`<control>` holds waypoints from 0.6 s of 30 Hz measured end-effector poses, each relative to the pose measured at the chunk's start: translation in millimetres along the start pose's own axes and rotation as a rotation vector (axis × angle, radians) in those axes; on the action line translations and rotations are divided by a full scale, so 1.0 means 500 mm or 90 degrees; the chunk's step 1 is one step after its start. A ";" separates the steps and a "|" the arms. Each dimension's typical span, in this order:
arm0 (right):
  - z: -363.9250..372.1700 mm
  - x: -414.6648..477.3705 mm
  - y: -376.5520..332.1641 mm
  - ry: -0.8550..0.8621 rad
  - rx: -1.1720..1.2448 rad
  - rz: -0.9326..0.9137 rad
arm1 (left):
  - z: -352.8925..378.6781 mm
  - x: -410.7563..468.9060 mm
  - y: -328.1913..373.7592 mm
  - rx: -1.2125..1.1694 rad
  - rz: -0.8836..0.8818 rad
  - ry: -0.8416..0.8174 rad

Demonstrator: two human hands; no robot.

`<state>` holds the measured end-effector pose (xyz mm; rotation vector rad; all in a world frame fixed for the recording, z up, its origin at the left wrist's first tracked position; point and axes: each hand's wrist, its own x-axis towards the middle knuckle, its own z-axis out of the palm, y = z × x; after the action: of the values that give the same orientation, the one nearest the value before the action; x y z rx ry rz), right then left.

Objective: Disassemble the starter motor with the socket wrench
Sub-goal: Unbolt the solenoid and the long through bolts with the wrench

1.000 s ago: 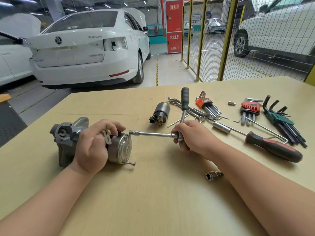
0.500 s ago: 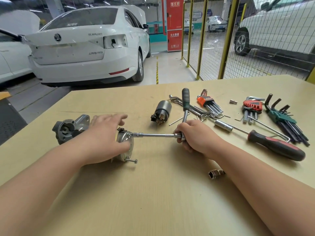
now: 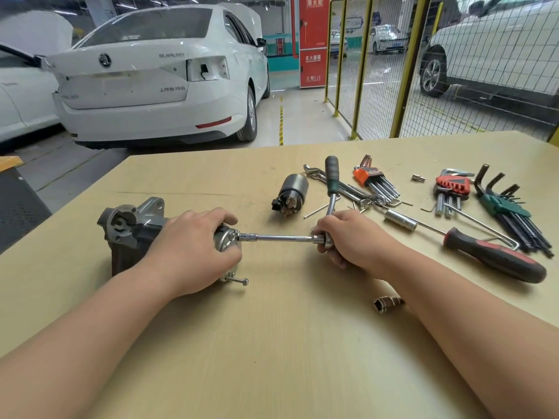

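Bright, even light comes from ceiling strips (image 3: 128, 6) overhead — shadows on the table (image 3: 272, 373) are soft and faint. Small glints sit on the socket wrench (image 3: 281, 237). Wide-angle distortion bows the fence posts (image 3: 408, 71); the corners look slightly soft.

The desk (image 3: 272, 343) is a pale, matt board with faint wood grain. On it, the starter motor (image 3: 130, 228) has a dull, rough-cast grey metal nose and a bright, smooth metal end cap (image 3: 223, 238). Reaching out from the motor's right end, the socket wrench (image 3: 278, 237) is glossy chromed metal with a matt dark green grip. Behind and right of the motor, the cylinder (image 3: 292, 195) looks like smooth dark metal. Farther right of the motor, the screwdriver (image 3: 496, 258) has a black and red handle with a soft sheen, and shiny metal hex keys (image 3: 382, 187) sit in an orange plastic holder (image 3: 363, 174).
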<state>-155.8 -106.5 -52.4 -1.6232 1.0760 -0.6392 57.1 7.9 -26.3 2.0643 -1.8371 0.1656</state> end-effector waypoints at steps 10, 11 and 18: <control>-0.006 0.000 0.002 -0.003 0.029 0.004 | 0.010 -0.002 -0.007 -0.001 0.001 0.019; -0.006 0.000 0.003 -0.003 0.031 0.005 | 0.010 -0.003 -0.007 -0.001 -0.001 0.021; 0.001 0.004 0.008 -0.025 0.074 0.021 | 0.008 -0.003 -0.010 0.002 -0.004 0.012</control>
<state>-155.8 -108.3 -56.3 -1.5094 1.0168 -0.6341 61.0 8.3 -31.6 2.0628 -1.8202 0.1861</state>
